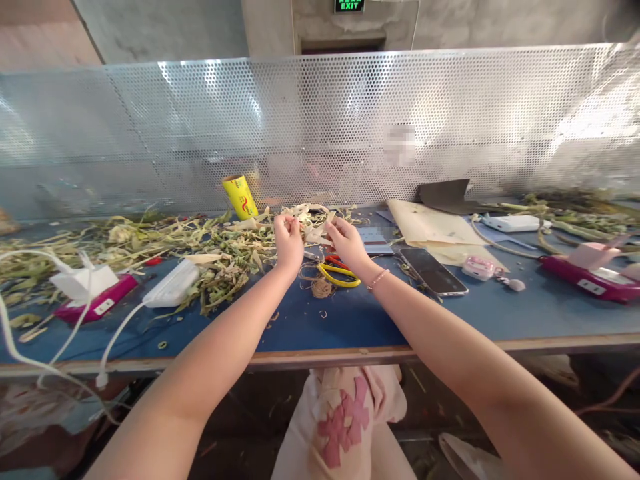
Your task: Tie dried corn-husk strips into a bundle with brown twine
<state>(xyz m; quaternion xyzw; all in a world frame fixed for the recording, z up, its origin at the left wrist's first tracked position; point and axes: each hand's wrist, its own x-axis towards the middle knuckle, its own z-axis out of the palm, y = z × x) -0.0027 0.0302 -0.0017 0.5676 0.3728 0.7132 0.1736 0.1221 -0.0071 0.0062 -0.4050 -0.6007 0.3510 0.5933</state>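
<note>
Over the blue table, a pale dried leaf strip stretches between my two hands. My right hand pinches it between thumb and fingers. At its other side, my left hand is closed, fingertips pressed together; what exactly lies in them is too small to make out. Scissors with yellow handles and a red-handled tool lie just below the hands. Beside them is a small bundle of brown twine. Dried leaves and stems spread leftward from my left hand.
A yellow cardboard tube stands tilted before the perforated metal screen. Magenta power strips, a white power bank and cables occupy the left. To the right lie a phone, a pink earphone case and brown paper.
</note>
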